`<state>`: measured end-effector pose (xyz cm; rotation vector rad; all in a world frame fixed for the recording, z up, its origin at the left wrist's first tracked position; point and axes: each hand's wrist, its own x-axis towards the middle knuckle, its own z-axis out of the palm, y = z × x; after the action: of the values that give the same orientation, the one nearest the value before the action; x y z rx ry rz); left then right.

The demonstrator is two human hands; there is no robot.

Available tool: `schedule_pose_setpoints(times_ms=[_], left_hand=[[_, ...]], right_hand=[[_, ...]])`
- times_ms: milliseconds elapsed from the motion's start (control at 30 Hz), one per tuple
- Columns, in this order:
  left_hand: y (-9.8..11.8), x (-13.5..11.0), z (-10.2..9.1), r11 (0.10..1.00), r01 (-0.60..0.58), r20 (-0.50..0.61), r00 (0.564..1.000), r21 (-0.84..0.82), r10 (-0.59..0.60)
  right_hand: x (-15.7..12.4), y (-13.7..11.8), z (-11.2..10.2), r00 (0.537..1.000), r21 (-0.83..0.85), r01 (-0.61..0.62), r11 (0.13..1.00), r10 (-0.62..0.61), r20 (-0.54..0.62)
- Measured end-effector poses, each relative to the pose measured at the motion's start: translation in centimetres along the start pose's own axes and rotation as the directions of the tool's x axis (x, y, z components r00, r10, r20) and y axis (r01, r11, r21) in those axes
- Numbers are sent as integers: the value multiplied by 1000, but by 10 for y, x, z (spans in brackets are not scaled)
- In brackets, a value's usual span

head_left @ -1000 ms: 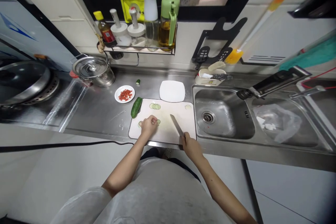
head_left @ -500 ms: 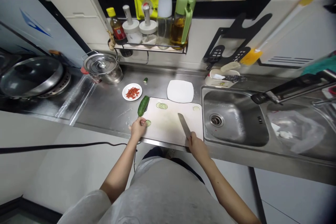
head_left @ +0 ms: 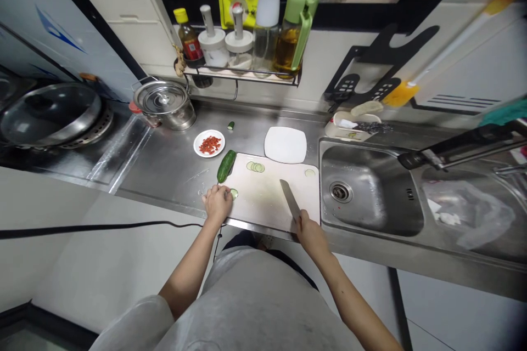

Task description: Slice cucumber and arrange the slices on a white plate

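Observation:
A white cutting board (head_left: 272, 197) lies on the steel counter in front of me. My left hand (head_left: 217, 203) is curled at the board's near left corner, fingertips closed over cucumber slices (head_left: 234, 193). A half cucumber (head_left: 226, 165) rests at the board's far left edge, just beyond that hand. More slices (head_left: 255, 166) lie near the board's far edge, and a single one (head_left: 309, 173) at its far right. My right hand (head_left: 309, 232) grips a knife (head_left: 290, 199) at the near right edge, blade flat over the board and pointing away from me.
A small dish of red bits (head_left: 209, 143), a white square plate (head_left: 285, 144) and a cucumber end (head_left: 231, 125) sit behind the board. A lidded pot (head_left: 164, 103) and a wok (head_left: 49, 115) stand left. The sink (head_left: 366, 192) lies right. A bottle rack (head_left: 242, 38) hangs above.
My left hand slid from the board's middle to its near left corner, gathering slices there. The knife hand stayed at the near right edge. The camera view shifted slightly.

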<state>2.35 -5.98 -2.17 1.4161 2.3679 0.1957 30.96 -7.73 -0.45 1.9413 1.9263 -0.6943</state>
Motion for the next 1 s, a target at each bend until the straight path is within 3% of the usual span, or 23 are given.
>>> schedule_pose_setpoints(times_ms=[200,433,700,1000], left_hand=[[43,8,6,984,-58,6,998,-166,59],[96,32,28,981,-135,7,991,-142,137],[111,59,36,977,-211,-11,977,-25,211],[115,66,44,964,-261,-13,965,51,262]], right_hand=[[1,1,1,1000,38,-5,999,5,10],[1,4,3,1000,60,-15,998,14,19],[0,8,2,999,88,-15,996,13,30],[0,13,7,999,130,3,992,1,-33]])
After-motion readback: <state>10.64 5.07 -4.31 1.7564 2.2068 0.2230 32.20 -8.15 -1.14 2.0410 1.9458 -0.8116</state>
